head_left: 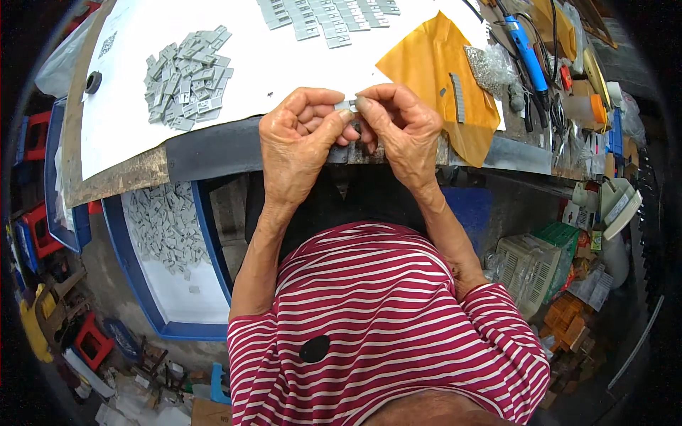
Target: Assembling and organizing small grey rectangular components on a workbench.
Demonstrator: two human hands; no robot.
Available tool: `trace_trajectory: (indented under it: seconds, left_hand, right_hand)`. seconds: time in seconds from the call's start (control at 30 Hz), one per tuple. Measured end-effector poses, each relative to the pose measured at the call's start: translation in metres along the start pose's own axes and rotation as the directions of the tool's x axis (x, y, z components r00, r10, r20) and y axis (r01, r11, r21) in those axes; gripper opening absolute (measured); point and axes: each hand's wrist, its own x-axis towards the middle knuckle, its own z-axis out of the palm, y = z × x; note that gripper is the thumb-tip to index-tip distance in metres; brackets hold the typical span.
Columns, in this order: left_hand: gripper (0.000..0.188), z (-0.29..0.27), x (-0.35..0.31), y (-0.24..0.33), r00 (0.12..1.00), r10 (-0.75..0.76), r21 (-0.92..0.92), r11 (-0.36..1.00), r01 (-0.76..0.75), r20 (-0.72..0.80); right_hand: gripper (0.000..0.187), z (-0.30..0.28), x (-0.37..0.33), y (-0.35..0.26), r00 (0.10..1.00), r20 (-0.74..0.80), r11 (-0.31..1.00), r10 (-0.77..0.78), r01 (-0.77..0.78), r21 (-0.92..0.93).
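Just over the table's front edge, both my hands meet at a small grey plastic piece (346, 105). My left hand (302, 135) pinches its left end between thumb and forefinger. With thumb and forefinger also pressed together, my right hand (401, 128) grips the right end. Fingertips cover part of the piece, so its full shape is hidden. To the left on the white sheet lies a heap of similar grey pieces (188, 78). Farther off, more grey pieces (323, 18) are laid out in slanting rows.
An orange-brown paper sheet (419, 64) at the right bears a dark grey strip (457, 98) and a clear bag of small parts (490, 67). Beyond it lies a blue electric screwdriver (526, 53). A blue tray (167, 330) of grey pieces stands below the table, at left.
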Motion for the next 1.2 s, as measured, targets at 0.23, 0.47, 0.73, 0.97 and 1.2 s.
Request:
trace_trajectory:
  seconds: [0.23, 0.47, 0.73, 0.97, 1.2]
  left_hand:
    - [0.014, 0.003, -0.001, -0.002, 1.0, 0.014, 0.042, 0.999, -0.014, -0.011]
    - [0.014, 0.004, -0.002, -0.002, 1.0, 0.022, 0.047, 0.999, -0.021, -0.019]
    - [0.012, 0.0, 0.004, 0.003, 0.999, -0.013, 0.022, 1.0, 0.013, 0.031]
    - [0.008, 0.002, 0.007, 0.004, 0.998, -0.052, 0.018, 0.998, 0.052, 0.028]
    - [0.009, 0.008, 0.008, 0.01, 0.997, -0.082, 0.115, 0.99, 0.082, -0.011]
  right_hand:
    - [0.007, -0.002, 0.004, -0.002, 0.999, 0.005, 0.999, 0.035, -0.035, -0.014]
    - [0.006, 0.001, 0.002, 0.008, 0.998, -0.059, 0.999, 0.029, -0.03, -0.012]
    - [0.005, 0.007, 0.0, 0.006, 0.984, -0.105, 0.98, -0.143, 0.126, -0.156]
    - [0.004, 0.005, -0.002, 0.004, 0.98, -0.064, 0.965, -0.191, 0.176, -0.193]
    - [0.004, 0.002, -0.007, -0.004, 0.996, -0.035, 0.993, -0.085, 0.082, -0.087]
